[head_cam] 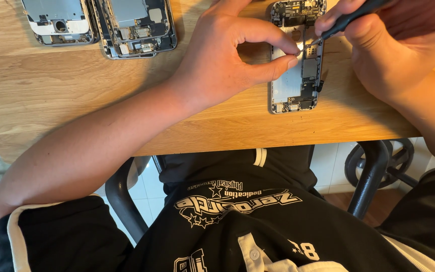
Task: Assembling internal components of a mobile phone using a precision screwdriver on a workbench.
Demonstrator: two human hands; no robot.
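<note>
The open phone [296,75] is lying on the bench [76,95] with its long axis running near to far, the left hand [227,60] pinching narrowly at its left edge while the right hand [393,50] is holding a screwdriver [346,20] tip-down over its middle.

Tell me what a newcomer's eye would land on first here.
Two hands meet over an opened phone near the wooden table's front edge: the left hand pinches beside it, the right hand works a dark screwdriver into it. Two more opened phones lie at top left.
</note>
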